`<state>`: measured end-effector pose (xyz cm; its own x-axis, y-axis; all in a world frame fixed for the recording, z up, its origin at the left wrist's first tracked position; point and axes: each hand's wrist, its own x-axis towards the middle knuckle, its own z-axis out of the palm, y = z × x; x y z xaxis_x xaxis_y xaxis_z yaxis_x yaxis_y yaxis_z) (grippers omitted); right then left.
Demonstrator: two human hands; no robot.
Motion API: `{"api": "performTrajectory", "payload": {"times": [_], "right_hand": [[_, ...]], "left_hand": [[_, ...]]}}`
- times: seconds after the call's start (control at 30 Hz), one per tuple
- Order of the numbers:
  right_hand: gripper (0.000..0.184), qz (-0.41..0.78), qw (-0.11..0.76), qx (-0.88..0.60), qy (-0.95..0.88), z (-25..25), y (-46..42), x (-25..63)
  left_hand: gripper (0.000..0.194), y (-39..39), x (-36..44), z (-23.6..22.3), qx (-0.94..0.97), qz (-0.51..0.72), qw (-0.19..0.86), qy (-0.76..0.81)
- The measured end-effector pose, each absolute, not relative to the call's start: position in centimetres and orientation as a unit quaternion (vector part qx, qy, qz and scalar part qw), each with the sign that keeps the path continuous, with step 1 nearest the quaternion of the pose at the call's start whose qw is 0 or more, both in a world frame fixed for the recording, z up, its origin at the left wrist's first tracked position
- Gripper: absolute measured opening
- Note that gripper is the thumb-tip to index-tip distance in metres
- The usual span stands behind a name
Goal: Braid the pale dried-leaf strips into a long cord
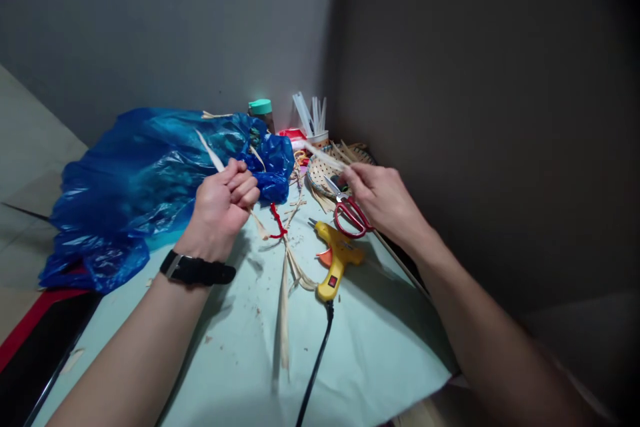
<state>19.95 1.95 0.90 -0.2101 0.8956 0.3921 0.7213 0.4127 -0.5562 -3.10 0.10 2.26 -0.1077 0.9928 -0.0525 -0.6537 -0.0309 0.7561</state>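
Pale, papery fibre is caught in your left hand (pixel 227 197), its fingers curled closed around a strip (pixel 210 152) whose pointed end rises above the fist while the other end hangs below it, over the table. Your right hand (pixel 383 197) pinches a second pale strip (pixel 324 155) between thumb and fingertips, its free end reaching toward the middle of the picture. Both look light, thin and dry, bendable rather than stiff, and likely to split along the grain; a flat pinch near the broader part should spare the wispy tips.

Just beside your right hand are red-handled scissors (pixel 351 217), blades partly apart; whether your fingers touch them cannot be told. Below lies a yellow glue gun (pixel 336 260), nozzle pointing away from you, its black cord (pixel 319 360) running toward you. To its left, between your forearms, more dry strips (pixel 284 310) lie near a fuzzy red stem (pixel 277 221) on the pale green tabletop (pixel 240 360).

Farther out, a crumpled blue plastic bag (pixel 165 167) fills the left side, with a teal-lidded jar (pixel 261 107), a cup of clear sticks (pixel 320 138) and a woven basket (pixel 320 177) toward the corner.
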Motion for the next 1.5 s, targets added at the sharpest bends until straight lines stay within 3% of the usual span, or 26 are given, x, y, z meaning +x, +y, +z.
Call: {"api": "performTrajectory", "payload": {"times": [0.13, 0.2, 0.3, 0.4, 0.6, 0.7, 0.8, 0.9, 1.03, 1.17, 1.5], "right_hand": [[0.013, -0.058, 0.254, -0.618, -0.742, 0.4, 3.6, 22.3], [0.02, -0.079, 0.275, -0.568, -0.772, 0.1, 3.6, 22.0], [0.024, 0.06, 0.355, -0.436, -0.825, -0.1, 2.1, 19.6], [0.026, 0.293, 0.317, -0.295, -0.852, -0.5, -0.1, 16.7], [0.029, 0.46, 0.292, -0.278, -0.791, -1.4, -1.0, 15.7], [0.016, 0.475, 0.345, -0.313, -0.746, -2.1, 0.3, 16.3], [0.018, 0.441, 0.384, -0.336, -0.738, -2.7, 1.3, 16.6], [0.014, 0.41, 0.335, -0.336, -0.779, -2.8, 1.5, 16.7], [0.015, 0.357, 0.201, -0.341, -0.846, -2.7, 0.4, 16.3], [0.025, 0.328, 0.109, -0.362, -0.866, -3.4, -0.9, 15.5], [0.017, 0.461, 0.138, -0.323, -0.815, -3.8, -0.5, 15.2]], "left_hand": [[0.038, 0.3, -3.8, 2.2, 0.251, 0.654, 0.628, 0.339], [0.042, 0.2, -3.1, 2.2, 0.263, 0.631, 0.645, 0.341], [0.047, 0.0, -1.1, 2.1, 0.286, 0.621, 0.653, 0.326], [0.047, -0.8, 0.7, 1.9, 0.32, 0.627, 0.637, 0.313], [0.026, -3.1, -0.2, 1.0, 0.452, 0.593, 0.513, 0.425], [0.025, -4.0, -1.9, -0.4, 0.564, 0.477, 0.358, 0.57], [0.025, -4.7, -2.6, -1.9, 0.645, 0.316, 0.277, 0.638], [0.025, -5.4, -2.2, -2.9, 0.687, 0.211, 0.247, 0.651], [0.015, -5.8, -1.7, -3.5, 0.707, 0.158, 0.221, 0.652], [0.012, -5.8, -2.3, -4.3, 0.661, 0.204, 0.326, 0.645], [0.005, -7.2, -2.2, -3.6, 0.385, 0.393, 0.636, 0.54]]}}
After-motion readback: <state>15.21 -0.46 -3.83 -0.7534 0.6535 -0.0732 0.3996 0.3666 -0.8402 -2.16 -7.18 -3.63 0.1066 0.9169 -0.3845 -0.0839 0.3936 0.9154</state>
